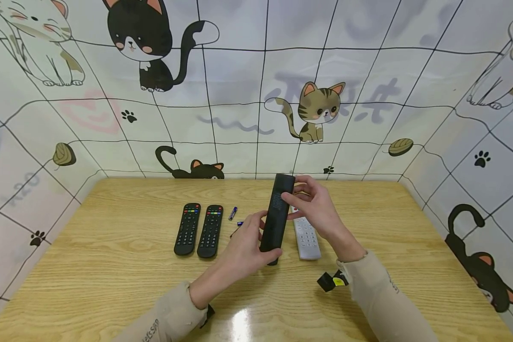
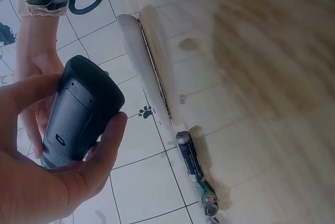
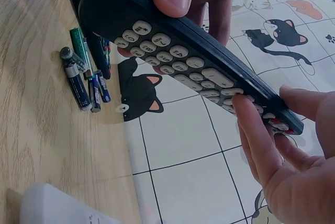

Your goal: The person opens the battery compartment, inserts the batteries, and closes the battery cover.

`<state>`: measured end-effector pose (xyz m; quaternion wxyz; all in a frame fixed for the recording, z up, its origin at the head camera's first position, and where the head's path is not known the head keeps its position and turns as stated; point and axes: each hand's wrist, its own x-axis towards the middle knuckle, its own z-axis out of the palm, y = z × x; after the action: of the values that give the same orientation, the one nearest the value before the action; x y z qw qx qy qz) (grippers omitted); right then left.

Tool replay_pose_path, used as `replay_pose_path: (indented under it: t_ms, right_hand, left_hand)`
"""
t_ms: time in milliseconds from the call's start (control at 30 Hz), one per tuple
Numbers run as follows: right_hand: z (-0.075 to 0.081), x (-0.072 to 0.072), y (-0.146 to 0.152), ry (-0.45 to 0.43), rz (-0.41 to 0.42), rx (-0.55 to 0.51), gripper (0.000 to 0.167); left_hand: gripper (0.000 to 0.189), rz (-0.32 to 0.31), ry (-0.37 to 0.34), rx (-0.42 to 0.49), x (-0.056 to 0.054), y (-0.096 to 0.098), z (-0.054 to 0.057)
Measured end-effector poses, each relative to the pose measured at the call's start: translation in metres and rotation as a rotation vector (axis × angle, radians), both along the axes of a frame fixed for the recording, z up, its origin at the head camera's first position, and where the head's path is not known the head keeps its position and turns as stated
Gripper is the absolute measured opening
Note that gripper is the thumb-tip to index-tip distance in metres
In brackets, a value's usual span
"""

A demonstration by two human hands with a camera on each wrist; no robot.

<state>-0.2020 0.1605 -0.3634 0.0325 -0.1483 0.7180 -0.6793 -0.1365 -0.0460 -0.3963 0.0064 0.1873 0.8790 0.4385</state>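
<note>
Both hands hold a black remote control (image 1: 278, 213) above the table, its back facing the head camera. My left hand (image 1: 247, 242) grips it by the lower end, thumb across the near tip. At the upper end my right hand (image 1: 316, 206) pinches it, the thumb lying on the back near a printed label. In the left wrist view the closed battery cover (image 2: 70, 114) with its small latch shows. Rows of pale buttons (image 3: 178, 67) on the front appear in the right wrist view. Partly behind the right hand lies a white remote (image 1: 308, 240).
Two more black remotes (image 1: 187, 229) lie side by side on the wooden table (image 1: 124, 247), left of the hands. Several loose batteries (image 3: 77, 85) are grouped beside them, partly hidden by the left hand in the head view. A cat-patterned cloth (image 1: 235, 118) stands behind the table.
</note>
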Motion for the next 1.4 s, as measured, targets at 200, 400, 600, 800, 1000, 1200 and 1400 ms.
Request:
replay_pose_path:
  t_ms: [200, 400, 600, 800, 1000, 1200, 1400]
  right_hand:
    - [-0.0013, -0.0017, 0.0005, -0.006, 0.027, -0.009, 0.054]
    - [-0.0008, -0.002, 0.0008, 0.003, 0.066, 0.008, 0.063]
    - [-0.0011, -0.0015, 0.0014, 0.03, 0.085, 0.091, 0.071]
    - [-0.0043, -0.0012, 0.0005, 0.073, 0.146, 0.12, 0.074]
    - [-0.0042, -0.001, -0.0023, 0.066, 0.184, 0.082, 0.075]
    - [-0.0055, -0.0011, -0.0047, 0.044, 0.216, 0.019, 0.076]
    - [-0.0092, -0.0007, -0.005, 0.055, 0.213, 0.002, 0.075]
  left_hand:
    - [0.085, 0.008, -0.027, 0.04, -0.0006, -0.0009, -0.0005]
    - [0.078, -0.006, -0.048, 0.111, -0.0024, -0.0024, -0.0008]
    - [0.065, -0.012, -0.068, 0.146, -0.0029, -0.0022, -0.001]
    - [0.063, -0.022, -0.099, 0.174, -0.0018, -0.002, -0.0019]
    - [0.061, -0.03, -0.066, 0.171, -0.0015, -0.0024, -0.0008]
    - [0.061, -0.05, -0.072, 0.203, 0.0004, -0.0017, 0.0007]
    - [0.063, -0.083, -0.113, 0.248, 0.0016, -0.0004, -0.0013]
